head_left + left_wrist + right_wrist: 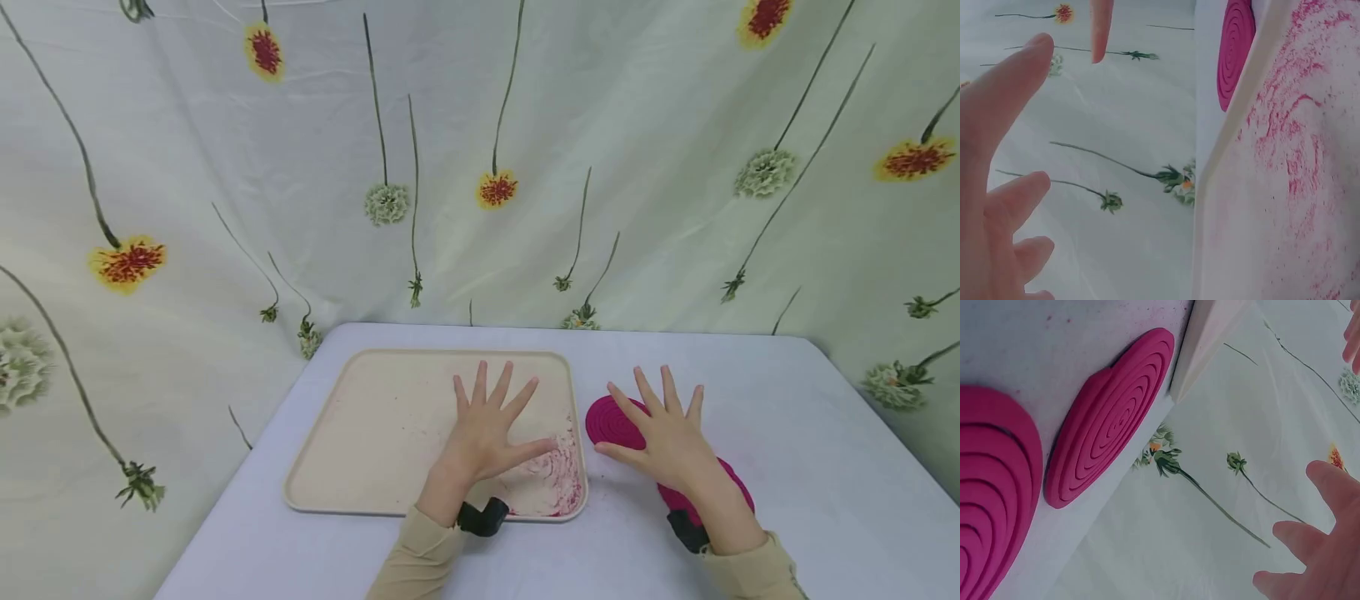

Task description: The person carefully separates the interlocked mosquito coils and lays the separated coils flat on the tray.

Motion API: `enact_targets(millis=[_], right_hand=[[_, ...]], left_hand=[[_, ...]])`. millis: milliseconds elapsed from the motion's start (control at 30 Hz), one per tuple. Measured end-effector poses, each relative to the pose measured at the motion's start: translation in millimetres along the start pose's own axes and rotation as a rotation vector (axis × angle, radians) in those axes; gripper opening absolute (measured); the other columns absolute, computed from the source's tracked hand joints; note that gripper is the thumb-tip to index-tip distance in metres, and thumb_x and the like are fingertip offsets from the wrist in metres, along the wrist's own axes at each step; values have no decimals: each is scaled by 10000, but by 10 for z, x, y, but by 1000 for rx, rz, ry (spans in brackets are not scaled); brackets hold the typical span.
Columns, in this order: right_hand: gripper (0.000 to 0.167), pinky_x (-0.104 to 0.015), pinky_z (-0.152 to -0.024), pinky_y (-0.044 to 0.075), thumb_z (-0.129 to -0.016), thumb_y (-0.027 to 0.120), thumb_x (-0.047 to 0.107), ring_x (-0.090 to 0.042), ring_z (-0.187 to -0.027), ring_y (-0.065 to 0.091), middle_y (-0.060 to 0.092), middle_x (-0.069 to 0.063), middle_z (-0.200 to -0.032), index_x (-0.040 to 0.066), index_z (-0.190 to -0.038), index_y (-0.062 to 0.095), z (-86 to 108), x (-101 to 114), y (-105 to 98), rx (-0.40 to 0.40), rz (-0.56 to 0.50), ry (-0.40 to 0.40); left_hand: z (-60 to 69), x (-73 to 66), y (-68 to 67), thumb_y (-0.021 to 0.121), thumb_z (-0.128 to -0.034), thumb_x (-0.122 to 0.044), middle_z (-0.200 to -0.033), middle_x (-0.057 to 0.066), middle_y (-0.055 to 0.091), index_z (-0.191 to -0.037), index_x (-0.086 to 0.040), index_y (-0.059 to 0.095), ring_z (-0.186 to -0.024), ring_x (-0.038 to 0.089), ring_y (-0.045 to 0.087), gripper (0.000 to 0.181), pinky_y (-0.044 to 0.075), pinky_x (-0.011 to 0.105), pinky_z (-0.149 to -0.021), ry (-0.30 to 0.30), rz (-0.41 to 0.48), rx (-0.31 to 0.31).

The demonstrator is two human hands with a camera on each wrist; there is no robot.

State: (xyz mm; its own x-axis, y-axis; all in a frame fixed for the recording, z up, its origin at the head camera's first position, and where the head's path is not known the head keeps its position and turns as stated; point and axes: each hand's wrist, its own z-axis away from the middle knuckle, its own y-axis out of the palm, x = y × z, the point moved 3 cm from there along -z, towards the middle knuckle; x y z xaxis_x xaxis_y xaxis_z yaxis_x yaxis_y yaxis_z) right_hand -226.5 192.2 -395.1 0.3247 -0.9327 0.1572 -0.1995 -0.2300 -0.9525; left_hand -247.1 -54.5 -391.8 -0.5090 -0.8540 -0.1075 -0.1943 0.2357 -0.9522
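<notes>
My left hand (pixel 482 433) is held over the right part of a cream tray (pixel 360 442), its fingers straight and spread apart. Pink smears and crumbs (pixel 558 475) mark the tray below and beside the thumb. To the right, my right hand (pixel 670 442) also has its fingers spread, with nothing in its grasp. It hovers by two magenta coiled spirals that look like modelling clay. The farther spiral (pixel 1113 422) lies close to the tray's edge; the nearer spiral (pixel 991 494) is partly hidden by the right wrist in the head view.
A white cloth covers the table (pixel 795 433). Behind it hangs a pale curtain (pixel 465 250) printed with flowers. Black wrist straps (pixel 483 517) sit at both cuffs. Small pink specks dot the cloth near the spirals.
</notes>
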Motion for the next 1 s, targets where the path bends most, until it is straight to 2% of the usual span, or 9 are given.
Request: enact_targets(millis=[67, 233, 400, 433, 567, 667, 700, 833, 1000], right_hand=[[878, -706, -974, -155, -763, 537, 718, -461, -1378, -67, 178, -216, -1522, 211, -1457, 357, 29, -25, -7, 6, -12, 2], [863, -697, -990, -142, -776, 562, 686, -444, -1387, -48, 193, -221, -1516, 202, -1458, 352, 103, -135, -47, 4, -53, -9], [859, -715, -1010, -39, -786, 603, 632, -460, -1381, 20, 216, -238, -1503, 191, -1469, 325, 152, -311, -88, -2, -103, -19], [854, -722, -1009, -5, -793, 609, 615, -463, -1380, 29, 217, -243, -1500, 186, -1472, 318, 160, -351, -92, 1, -120, -18], [812, -747, -968, 147, -826, 632, 533, -450, -1381, 70, 216, -239, -1502, 171, -1477, 309, 226, -518, -97, 18, -253, 13], [761, -744, -933, 225, -855, 641, 456, -443, -1369, 149, 252, -229, -1492, 166, -1476, 311, 315, -647, -99, 8, -371, 51], [743, -740, -926, 242, -865, 641, 427, -443, -1359, 183, 270, -223, -1486, 160, -1476, 312, 349, -691, -101, 1, -410, 63], [667, -670, -949, 311, -904, 615, 349, -449, -1299, 302, 342, -212, -1455, 124, -1464, 332, 468, -868, -92, -21, -520, 126], [566, -595, -935, 398, -956, 543, 301, -440, -1245, 379, 415, -241, -1396, 22, -1421, 378, 577, -1093, -70, -6, -615, 204]], left_hand=[[-28, -32, 8, 434, -809, -732, -1551, 122, 153, -1492, -287, 254, -1383, 462, 38, 834, -15, 715, -1014, 4, 50, 12], [-117, -155, 35, 444, -840, -688, -1563, 92, 108, -1502, -287, 212, -1404, 397, -16, 808, -43, 685, -1034, 35, 282, 43], [-230, -304, 74, 442, -867, -650, -1562, -7, 111, -1500, -326, 184, -1424, 273, -4, 756, -21, 627, -1077, 74, 635, 35], [-233, -353, 32, 455, -881, -617, -1559, -6, 130, -1501, -304, 194, -1425, 261, 15, 742, 4, 621, -1083, 80, 719, 39], [-279, -505, 100, 477, -905, -560, -1533, -108, 194, -1489, -338, 210, -1411, 150, 125, 679, 146, 572, -1099, 84, 1005, 43], [-319, -633, 230, 502, -930, -482, -1515, -77, 265, -1490, -289, 239, -1379, 142, 240, 648, 251, 515, -1087, 89, 1210, 54], [-327, -681, 263, 513, -940, -440, -1510, -23, 289, -1492, -248, 252, -1366, 165, 278, 640, 278, 485, -1084, 85, 1286, 61], [-350, -878, 387, 532, -965, -219, -1412, 163, 419, -1447, -76, 344, -1275, 261, 431, 537, 407, 398, -1009, 13, 1549, 36], [-368, -1090, 572, 554, -936, -71, -1235, 226, 558, -1307, 36, 484, -1074, 259, 592, 393, 496, 440, -891, -188, 1697, -43]])
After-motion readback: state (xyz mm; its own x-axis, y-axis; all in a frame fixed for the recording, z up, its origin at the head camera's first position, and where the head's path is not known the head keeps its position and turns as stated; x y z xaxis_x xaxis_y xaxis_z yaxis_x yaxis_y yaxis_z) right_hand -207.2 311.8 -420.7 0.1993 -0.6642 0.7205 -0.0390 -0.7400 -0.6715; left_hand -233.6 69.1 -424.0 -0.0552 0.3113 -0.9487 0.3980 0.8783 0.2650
